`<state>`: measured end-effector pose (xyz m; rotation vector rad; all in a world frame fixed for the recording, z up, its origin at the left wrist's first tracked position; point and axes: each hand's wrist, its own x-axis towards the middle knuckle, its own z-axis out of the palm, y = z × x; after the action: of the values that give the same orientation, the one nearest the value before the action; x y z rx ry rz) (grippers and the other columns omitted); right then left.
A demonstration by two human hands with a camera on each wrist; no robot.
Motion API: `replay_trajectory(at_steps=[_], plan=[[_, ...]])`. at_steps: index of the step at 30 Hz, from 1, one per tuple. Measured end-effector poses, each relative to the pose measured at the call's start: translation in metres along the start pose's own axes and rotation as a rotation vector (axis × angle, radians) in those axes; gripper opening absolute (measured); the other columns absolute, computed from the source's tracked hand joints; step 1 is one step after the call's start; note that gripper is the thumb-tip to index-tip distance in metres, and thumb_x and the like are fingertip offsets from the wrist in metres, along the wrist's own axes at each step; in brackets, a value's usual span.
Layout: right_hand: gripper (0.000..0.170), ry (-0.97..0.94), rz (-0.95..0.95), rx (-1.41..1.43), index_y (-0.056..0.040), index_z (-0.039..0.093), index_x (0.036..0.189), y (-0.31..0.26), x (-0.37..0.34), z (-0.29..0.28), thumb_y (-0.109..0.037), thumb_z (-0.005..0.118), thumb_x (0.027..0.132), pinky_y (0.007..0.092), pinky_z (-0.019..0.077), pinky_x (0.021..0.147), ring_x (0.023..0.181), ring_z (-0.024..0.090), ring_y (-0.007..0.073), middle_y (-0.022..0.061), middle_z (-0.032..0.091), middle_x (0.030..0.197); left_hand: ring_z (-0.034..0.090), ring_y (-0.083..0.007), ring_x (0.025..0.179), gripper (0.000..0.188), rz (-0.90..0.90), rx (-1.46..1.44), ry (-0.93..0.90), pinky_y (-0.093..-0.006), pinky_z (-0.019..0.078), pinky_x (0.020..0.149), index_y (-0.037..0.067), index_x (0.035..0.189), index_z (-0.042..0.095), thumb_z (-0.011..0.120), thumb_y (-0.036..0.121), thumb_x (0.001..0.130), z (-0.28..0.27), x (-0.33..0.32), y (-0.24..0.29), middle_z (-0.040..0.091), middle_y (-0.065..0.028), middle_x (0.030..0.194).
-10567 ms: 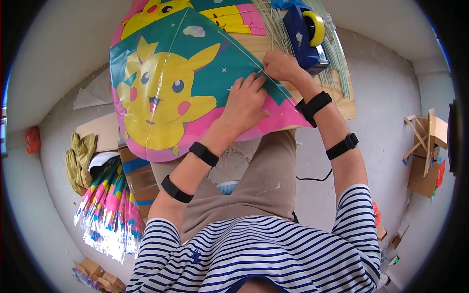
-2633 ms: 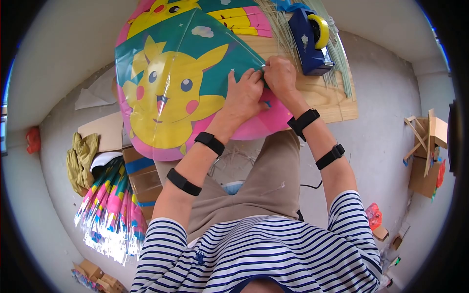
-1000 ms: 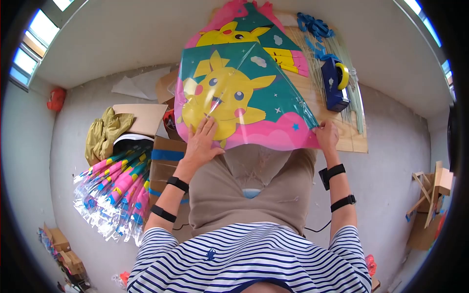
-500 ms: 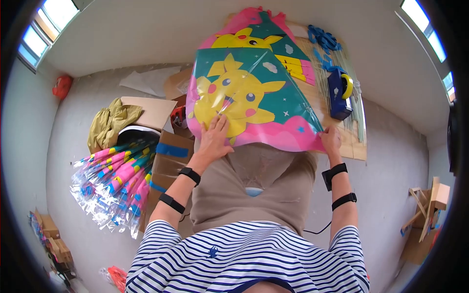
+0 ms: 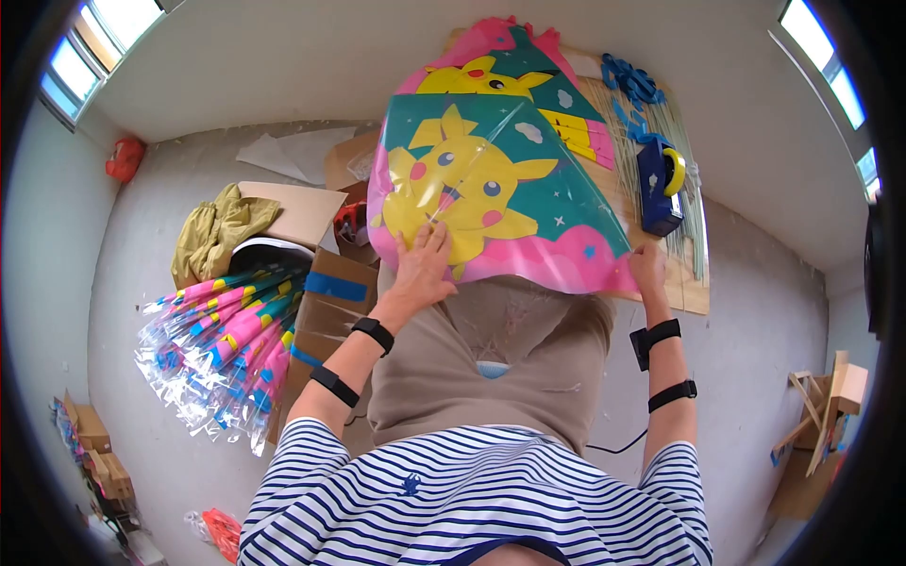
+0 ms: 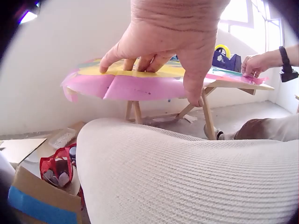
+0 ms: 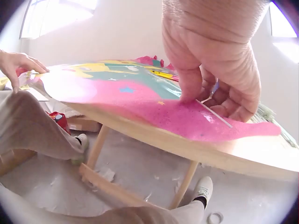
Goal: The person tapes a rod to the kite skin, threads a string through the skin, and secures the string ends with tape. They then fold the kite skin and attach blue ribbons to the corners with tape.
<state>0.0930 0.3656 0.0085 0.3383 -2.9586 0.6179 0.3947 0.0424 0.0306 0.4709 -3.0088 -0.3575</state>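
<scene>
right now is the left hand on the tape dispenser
No, the left hand lies spread on the printed sheet, and the tape dispenser stands past the right hand.

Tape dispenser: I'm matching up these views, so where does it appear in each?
Head: the tape dispenser is right of the printed sheet, beside the thin sticks.
Left wrist: upper right, in the gap between the left hand and right hand.
Right wrist: not in it.
Shared landmark: the right hand at the sheet's pink corner.
</scene>
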Motion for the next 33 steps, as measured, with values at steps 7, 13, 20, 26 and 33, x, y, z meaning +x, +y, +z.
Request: replay_trajectory(at_steps=[7,13,20,26,33], plan=[[0.013,-0.349,0.068,0.655,0.0024,0.068,0.083,-0.029,0.038,-0.065,-0.006,0.071,0.073,0.0342,0.0476,0.061,0.066,0.061,0.0217,0.0142,0.063,0.070,0.030,-0.0343,0.144,0.099,0.114,-0.029,-0.072,-0.0770,0.0106,0.108,0.000,0.140,0.044,0.083,0.048,0.062,0.023,0.021,0.083,0.037,-0.0178,0.151],[0.014,-0.154,-0.287,0.463,0.0013,0.068,0.083,-0.122,0.031,-0.117,-0.007,0.072,0.072,0.0339,0.0471,0.060,0.063,0.060,0.0201,0.0124,0.062,0.069,0.039,-0.0361,0.138,0.094,0.291,-0.247,-0.031,-0.0780,0.0156,0.105,0.000,0.138,0.045,0.081,0.049,0.066,0.055,0.086,0.185,0.045,-0.0186,0.144],[0.015,0.008,-0.537,0.294,-0.0008,0.068,0.088,-0.194,-0.001,-0.092,-0.010,0.067,0.076,0.0412,0.0513,0.072,0.079,0.066,0.0361,0.0200,0.067,0.082,0.042,-0.0354,0.135,0.077,0.618,-0.835,-0.134,-0.0593,0.0252,0.112,0.005,0.138,0.049,0.078,0.036,0.074,0.094,0.186,0.201,0.051,-0.0163,0.140],[0.014,0.017,-0.575,0.278,-0.0044,0.070,0.089,-0.184,0.006,-0.041,-0.008,0.059,0.081,0.0475,0.0505,0.075,0.085,0.065,0.0403,0.0193,0.069,0.087,0.041,-0.0332,0.137,0.067,0.746,-0.333,0.145,-0.0486,0.0284,0.114,0.007,0.138,0.050,0.074,0.028,0.080,0.042,0.113,0.111,0.050,-0.0159,0.141],[0.014,0.127,-0.704,0.462,-0.0041,0.069,0.091,-0.208,0.022,-0.002,-0.008,0.059,0.082,0.0479,0.0485,0.071,0.082,0.064,0.0383,0.0178,0.065,0.083,0.030,-0.0305,0.145,0.076,0.365,-0.083,-0.046,-0.0617,0.0193,0.116,0.012,0.145,0.044,0.073,0.040,0.080,0.008,0.063,0.015,0.037,-0.0101,0.154]])
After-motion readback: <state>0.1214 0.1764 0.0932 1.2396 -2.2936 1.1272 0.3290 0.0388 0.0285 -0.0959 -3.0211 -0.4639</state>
